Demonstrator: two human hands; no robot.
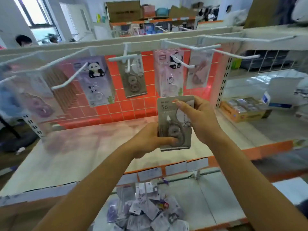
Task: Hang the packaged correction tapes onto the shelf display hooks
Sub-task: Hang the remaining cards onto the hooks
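Shop shelf (83, 147), orange grid back panel (131, 104), white wire display hooks (123, 58) above. Grey carded correction tape pack (175, 124) held below hooks: left hand (150, 140) grips bottom, right hand (200, 114) pinches top. Risk: thumb over hang hole, pack misses hook tip, drops.

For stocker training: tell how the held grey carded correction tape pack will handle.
The grey carded correction tape pack looks stiff: flat though held only at its ends. Probably light: the right hand just pinches its top.
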